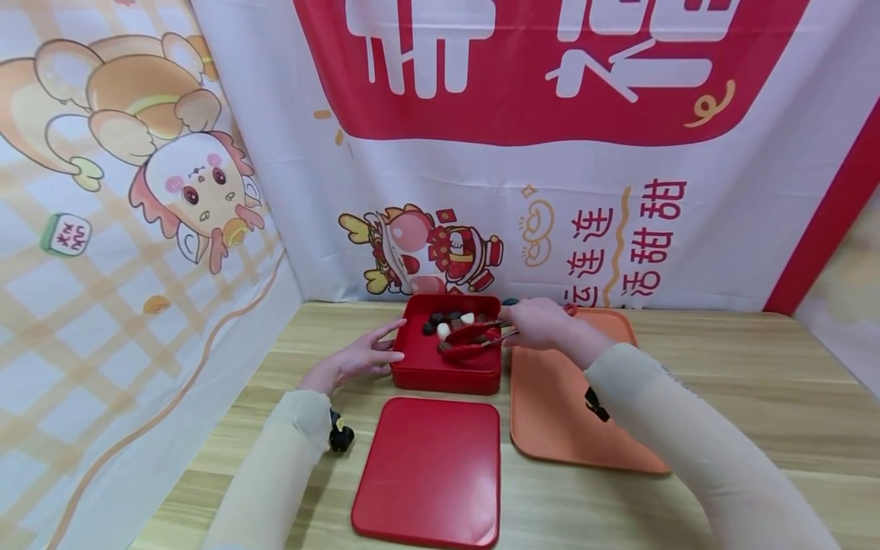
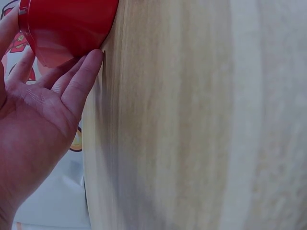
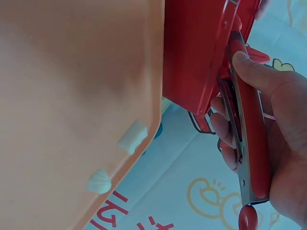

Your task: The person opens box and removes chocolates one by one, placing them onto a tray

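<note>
My right hand (image 1: pixel 539 325) grips a pair of red-tipped tongs (image 3: pixel 253 129), fingers on one handle and thumb on the other. In the head view the tong heads (image 1: pixel 464 350) reach into a square red box (image 1: pixel 447 380), among small dark and white pieces (image 1: pixel 443 331). Whether the tongs pinch a piece I cannot tell. My left hand (image 1: pixel 360 357) rests against the box's left side. Its extended fingers (image 2: pixel 81 84) touch the outer wall in the left wrist view, low by the tabletop.
A flat red lid (image 1: pixel 429 473) lies in front of the box. On the right is an orange tray (image 1: pixel 571 420), partly under my right arm. A white block (image 3: pixel 133 137) and a white shell-shaped piece (image 3: pixel 100 182) lie near its far edge. A printed cloth (image 1: pixel 440 176) hangs behind.
</note>
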Demonstrator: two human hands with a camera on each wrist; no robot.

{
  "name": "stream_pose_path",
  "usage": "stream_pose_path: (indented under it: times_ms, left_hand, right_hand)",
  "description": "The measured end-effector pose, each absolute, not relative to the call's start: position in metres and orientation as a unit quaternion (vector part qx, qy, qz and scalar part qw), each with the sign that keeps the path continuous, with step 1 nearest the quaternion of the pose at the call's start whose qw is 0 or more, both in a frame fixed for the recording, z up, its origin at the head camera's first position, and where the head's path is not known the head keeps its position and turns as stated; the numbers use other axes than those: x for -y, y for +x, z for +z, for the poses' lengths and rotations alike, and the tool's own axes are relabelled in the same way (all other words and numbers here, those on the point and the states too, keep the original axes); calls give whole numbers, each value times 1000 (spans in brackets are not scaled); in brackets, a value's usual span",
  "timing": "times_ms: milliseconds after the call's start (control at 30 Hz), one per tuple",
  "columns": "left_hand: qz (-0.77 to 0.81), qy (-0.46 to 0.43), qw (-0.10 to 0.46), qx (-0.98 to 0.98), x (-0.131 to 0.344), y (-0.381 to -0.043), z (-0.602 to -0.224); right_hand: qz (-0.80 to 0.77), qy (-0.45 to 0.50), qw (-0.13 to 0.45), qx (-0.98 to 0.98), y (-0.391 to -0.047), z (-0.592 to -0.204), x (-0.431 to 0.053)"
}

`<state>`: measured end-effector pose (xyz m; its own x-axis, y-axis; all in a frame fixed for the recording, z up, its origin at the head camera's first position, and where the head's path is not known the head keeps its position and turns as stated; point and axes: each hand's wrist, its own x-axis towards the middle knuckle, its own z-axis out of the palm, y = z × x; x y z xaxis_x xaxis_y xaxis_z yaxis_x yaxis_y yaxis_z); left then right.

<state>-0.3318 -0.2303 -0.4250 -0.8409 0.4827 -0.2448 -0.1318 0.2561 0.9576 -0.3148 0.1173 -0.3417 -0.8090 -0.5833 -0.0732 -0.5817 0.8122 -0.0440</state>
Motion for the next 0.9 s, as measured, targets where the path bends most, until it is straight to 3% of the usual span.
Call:
stream_pose_path:
  times_ms: [433, 900]
  left_hand:
    - [595, 124, 261, -750, 232, -332, -427]
    - [593, 123, 260, -752, 231, -332, -425]
  right_hand:
    - [-31, -312, 19, -949, -316, -354, -123]
    - [-76, -348, -72, -932, -293, -343, -144]
